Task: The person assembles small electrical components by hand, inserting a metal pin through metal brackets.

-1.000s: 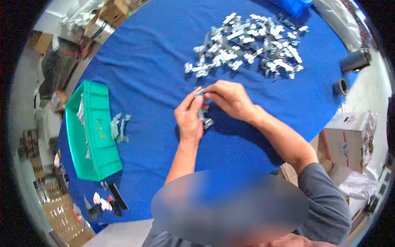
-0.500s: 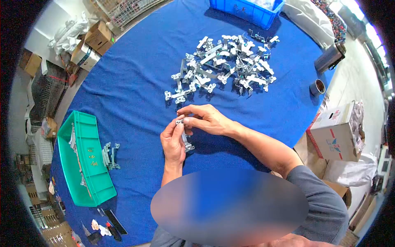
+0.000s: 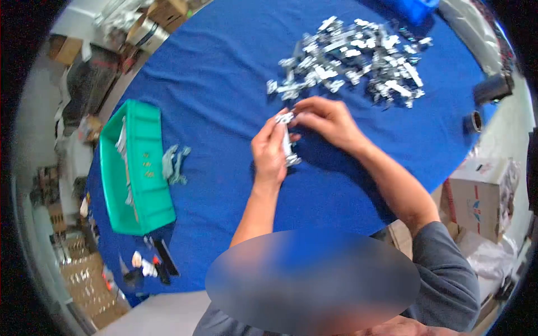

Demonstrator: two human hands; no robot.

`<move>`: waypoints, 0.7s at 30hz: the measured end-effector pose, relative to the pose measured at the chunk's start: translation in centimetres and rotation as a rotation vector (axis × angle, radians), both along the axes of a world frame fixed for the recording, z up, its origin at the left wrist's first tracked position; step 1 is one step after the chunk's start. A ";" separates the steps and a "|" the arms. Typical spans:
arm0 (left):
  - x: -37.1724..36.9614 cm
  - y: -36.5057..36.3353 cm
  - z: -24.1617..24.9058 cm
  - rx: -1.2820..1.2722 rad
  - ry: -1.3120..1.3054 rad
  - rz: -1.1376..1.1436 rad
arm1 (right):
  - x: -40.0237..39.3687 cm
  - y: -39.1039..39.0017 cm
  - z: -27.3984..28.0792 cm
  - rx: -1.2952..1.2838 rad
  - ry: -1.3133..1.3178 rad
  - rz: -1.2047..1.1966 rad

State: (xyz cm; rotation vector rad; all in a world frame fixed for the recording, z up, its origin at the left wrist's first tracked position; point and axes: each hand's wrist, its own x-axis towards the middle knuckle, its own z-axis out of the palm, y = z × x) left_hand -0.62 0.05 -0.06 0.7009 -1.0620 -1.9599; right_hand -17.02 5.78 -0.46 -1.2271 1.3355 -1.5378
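Note:
My left hand (image 3: 269,155) is closed around a small silver metal bracket (image 3: 287,144), held upright above the blue cloth. Wider flanged ends show at the bracket's top and bottom. Close against its top end is my right hand (image 3: 330,122), thumb and forefinger bent together in a pinch; whatever lies between them is too small and blurred to name. Beyond both hands spreads a heap of similar metal brackets (image 3: 350,53), some with dark wire-like parts.
A green bin (image 3: 151,201) stands at the left, with a few grey brackets (image 3: 176,164) beside it. Small dark tools (image 3: 166,257) lie nearer me. A blue crate (image 3: 414,10) is at the back; a dark cylinder (image 3: 493,88) and a cup (image 3: 474,121) stand at the right edge.
The view has shifted, so the table's things appear lower left or upper right. My left hand still grips the bracket; my right fingertips have drawn slightly off its top end.

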 end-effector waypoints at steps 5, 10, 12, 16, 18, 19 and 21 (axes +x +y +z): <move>0.0 -0.1 -0.6 -0.018 0.029 0.032 | -0.1 0.0 0.8 0.067 0.139 -0.094; 0.0 0.1 -0.3 -0.023 -0.086 0.078 | -0.5 0.2 1.0 -0.035 0.322 -0.117; -0.1 0.2 -0.4 -0.032 -0.093 0.089 | -0.1 0.2 1.1 -0.067 0.172 -0.103; -0.1 0.1 -0.6 -0.070 -0.090 0.096 | 0.2 0.7 2.0 -0.035 0.173 -0.062; -0.1 0.3 -0.4 -0.068 -0.086 0.095 | 0.3 0.7 2.1 -0.038 0.261 -0.045; -0.2 0.3 -0.4 -0.068 -0.081 0.095 | 0.3 0.6 2.1 -0.038 0.261 -0.046; -0.1 0.3 -0.4 -0.058 -0.067 0.090 | 0.4 0.5 2.0 -0.074 0.324 -0.076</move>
